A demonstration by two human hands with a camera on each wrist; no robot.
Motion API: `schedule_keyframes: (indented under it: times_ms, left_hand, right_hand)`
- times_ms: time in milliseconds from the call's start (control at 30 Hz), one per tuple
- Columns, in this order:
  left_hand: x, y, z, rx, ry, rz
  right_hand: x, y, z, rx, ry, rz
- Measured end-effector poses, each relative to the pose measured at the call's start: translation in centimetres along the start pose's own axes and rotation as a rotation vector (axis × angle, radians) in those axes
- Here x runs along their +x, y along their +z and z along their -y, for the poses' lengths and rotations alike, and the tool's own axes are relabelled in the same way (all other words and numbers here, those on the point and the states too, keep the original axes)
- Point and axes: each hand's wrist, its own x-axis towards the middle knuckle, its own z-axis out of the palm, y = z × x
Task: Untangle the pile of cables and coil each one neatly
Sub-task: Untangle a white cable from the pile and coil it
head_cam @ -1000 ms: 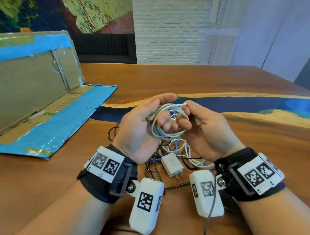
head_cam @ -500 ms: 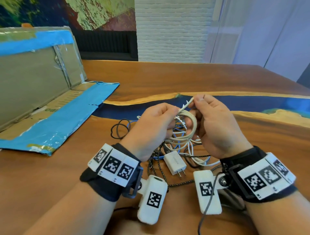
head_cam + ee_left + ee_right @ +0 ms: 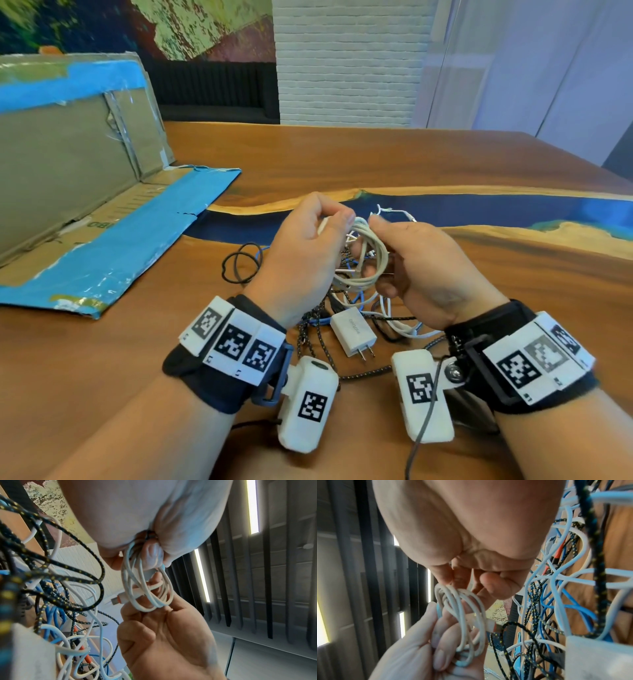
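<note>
A white cable wound into a small coil hangs between both hands above the tangled pile. My left hand pinches the coil's top from the left. My right hand has curled fingers hooked through the coil from the right, and a thin kinked white strand sticks out above its knuckles. In the left wrist view the coil hangs from the left hand, the right hand is below it, and an orange-collared connector pokes through the loops. The right wrist view shows the coil.
Blue, white and black-and-yellow braided cables lie tangled on the wooden table under my hands. A white wall charger lies at the pile's near side, a black cable loop at its left. An opened cardboard box with blue tape lies far left.
My right hand has dropped from holding the cable's end up above the coil and now hooks into the loops. The coil has turned edge-on. The left hand keeps its hold.
</note>
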Motion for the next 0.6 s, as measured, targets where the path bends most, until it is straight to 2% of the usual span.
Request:
schedule_keyframes:
  times_ms: [100, 200, 400, 600]
  left_hand:
    - [0.1, -0.2, -0.1, 0.014, -0.007, -0.012]
    - [0.4, -0.6, 0.4, 0.046, -0.022, -0.013]
    - [0.4, -0.4, 0.9, -0.034, -0.105, 0.032]
    - [0.4, -0.6, 0.7, -0.176, -0.167, 0.083]
  right_hand:
    - [-0.1, -0.3, 0.2, 0.031, 0.012, 0.071]
    - [-0.2, -0.4, 0.1, -0.050, -0.036, 0.143]
    - [-0.3, -0.1, 0.4, 0.048, -0.079, 0.063]
    - [-0.9, 0.7, 0.4, -0.015, -0.249, 0.049]
